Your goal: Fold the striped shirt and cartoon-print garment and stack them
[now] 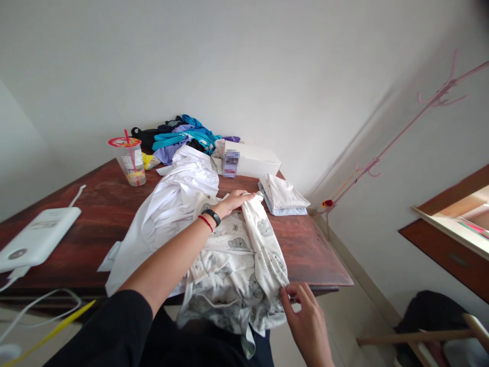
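Observation:
A white garment with grey animal prints lies on the table's front edge, its near end hanging over. A long strip along its right side is folded inward. My left hand, with a black band and red string on the wrist, is closed on the far end of that fold. My right hand pinches the near right edge of the same garment between thumb and fingers. Left of it, partly under my left forearm, spreads a plain white garment. The lowest part of the printed cloth is blurred and hangs near my lap.
Folded clothes are stacked at the back right of the wooden table, near a white box. A clothes pile, a plastic cup with straw and a white power bank stand leftward. A pink coat rack leans right.

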`<action>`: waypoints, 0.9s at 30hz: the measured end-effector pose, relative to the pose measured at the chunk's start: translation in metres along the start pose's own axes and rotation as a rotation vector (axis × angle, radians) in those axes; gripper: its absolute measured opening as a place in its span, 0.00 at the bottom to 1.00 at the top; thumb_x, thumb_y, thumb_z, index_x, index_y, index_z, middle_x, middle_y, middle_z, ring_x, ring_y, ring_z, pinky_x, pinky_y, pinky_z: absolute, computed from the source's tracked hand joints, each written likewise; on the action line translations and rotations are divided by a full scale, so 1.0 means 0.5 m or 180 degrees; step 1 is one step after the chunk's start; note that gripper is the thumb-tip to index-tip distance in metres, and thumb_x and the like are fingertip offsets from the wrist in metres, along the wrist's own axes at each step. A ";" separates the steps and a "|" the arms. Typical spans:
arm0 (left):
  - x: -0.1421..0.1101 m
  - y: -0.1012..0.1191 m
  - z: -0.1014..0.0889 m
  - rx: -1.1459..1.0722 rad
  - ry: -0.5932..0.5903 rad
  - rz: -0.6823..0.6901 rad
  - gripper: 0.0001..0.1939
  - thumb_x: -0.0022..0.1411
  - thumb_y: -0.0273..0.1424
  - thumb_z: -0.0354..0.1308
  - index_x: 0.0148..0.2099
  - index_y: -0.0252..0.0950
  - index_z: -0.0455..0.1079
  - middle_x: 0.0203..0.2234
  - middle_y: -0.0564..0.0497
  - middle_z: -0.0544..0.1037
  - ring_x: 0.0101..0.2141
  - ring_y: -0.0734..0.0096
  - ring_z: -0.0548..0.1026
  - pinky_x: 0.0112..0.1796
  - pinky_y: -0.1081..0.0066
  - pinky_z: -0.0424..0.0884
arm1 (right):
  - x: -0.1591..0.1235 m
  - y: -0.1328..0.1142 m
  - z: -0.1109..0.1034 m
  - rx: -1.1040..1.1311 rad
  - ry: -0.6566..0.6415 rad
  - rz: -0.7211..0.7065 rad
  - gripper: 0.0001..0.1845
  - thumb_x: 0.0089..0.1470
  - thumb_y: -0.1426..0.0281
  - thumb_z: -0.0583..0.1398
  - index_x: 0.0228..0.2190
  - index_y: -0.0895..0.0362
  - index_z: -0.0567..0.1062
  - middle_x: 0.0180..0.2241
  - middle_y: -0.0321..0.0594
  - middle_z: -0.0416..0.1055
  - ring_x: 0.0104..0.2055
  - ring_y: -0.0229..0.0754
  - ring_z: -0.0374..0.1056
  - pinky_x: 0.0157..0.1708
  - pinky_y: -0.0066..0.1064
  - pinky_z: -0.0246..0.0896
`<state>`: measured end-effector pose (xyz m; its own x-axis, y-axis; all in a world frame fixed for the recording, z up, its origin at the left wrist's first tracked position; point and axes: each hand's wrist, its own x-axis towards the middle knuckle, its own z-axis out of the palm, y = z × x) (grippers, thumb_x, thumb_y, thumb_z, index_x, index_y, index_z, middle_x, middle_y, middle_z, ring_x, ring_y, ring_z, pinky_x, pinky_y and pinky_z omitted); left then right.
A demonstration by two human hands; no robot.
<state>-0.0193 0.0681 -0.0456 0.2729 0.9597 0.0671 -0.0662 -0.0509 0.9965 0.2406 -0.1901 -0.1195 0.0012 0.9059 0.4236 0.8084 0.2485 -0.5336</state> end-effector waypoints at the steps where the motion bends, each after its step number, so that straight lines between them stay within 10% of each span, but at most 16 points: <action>1: 0.000 0.000 0.000 0.0000 -0.0007 -0.0001 0.29 0.50 0.55 0.70 0.28 0.37 0.62 0.25 0.57 0.66 0.26 0.74 0.66 0.28 0.74 0.59 | 0.001 0.004 -0.001 0.0013 -0.0075 -0.0038 0.19 0.67 0.55 0.55 0.28 0.53 0.72 0.31 0.39 0.72 0.32 0.43 0.71 0.36 0.30 0.65; 19: -0.006 0.004 0.009 -0.0041 -0.0069 0.0022 0.28 0.50 0.55 0.69 0.29 0.37 0.63 0.25 0.56 0.67 0.26 0.74 0.65 0.28 0.74 0.60 | 0.001 -0.065 -0.042 0.1139 -0.0821 0.0058 0.17 0.65 0.60 0.58 0.25 0.54 0.67 0.26 0.36 0.67 0.27 0.39 0.66 0.28 0.25 0.64; 27: -0.011 0.005 0.009 0.0073 -0.0006 0.0096 0.28 0.52 0.57 0.67 0.29 0.38 0.62 0.24 0.57 0.64 0.25 0.74 0.64 0.27 0.74 0.59 | 0.003 -0.034 -0.003 0.0296 -0.1746 0.0106 0.15 0.65 0.60 0.55 0.28 0.54 0.69 0.26 0.37 0.72 0.28 0.40 0.69 0.29 0.27 0.60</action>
<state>-0.0165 0.0616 -0.0432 0.2731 0.9571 0.0971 -0.0523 -0.0860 0.9949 0.2277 -0.1935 -0.1087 -0.3007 0.9534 -0.0244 0.7579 0.2233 -0.6130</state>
